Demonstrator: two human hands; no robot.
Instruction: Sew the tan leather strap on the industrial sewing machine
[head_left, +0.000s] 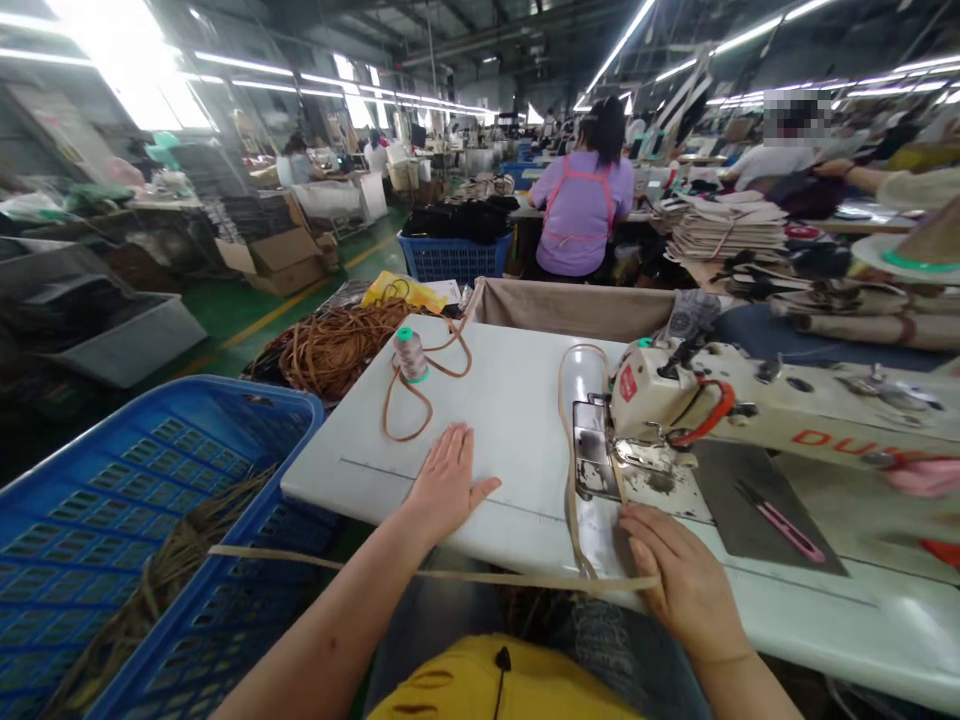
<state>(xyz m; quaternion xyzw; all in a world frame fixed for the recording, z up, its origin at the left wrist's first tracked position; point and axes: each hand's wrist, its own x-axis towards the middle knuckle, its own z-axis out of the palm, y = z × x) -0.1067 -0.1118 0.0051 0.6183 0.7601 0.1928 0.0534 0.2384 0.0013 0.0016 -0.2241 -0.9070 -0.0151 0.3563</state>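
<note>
My left hand (448, 482) lies flat on the white sewing table (517, 420), fingers stretched out and thumb apart, holding nothing. Close to the needle area of the sewing machine (667, 395), my right hand (682, 565) is closed on a narrow tan strap (525, 580). From there the strap runs left across my lap, passes beneath my left forearm and reaches over the blue basket. Another length of strap loops on the table left of the metal needle plate (595, 450). Beyond my left hand stands a thread cone (410, 356) with a brown cord (409, 435) curled around it.
At the left, a blue plastic basket (300, 405) holds tan straps. Bundled brown cords (337, 350) lie behind the table's left corner. Pink-handled thread snips (787, 525) rest on a dark mat (742, 490) at the right. A person in purple (577, 220) sits ahead.
</note>
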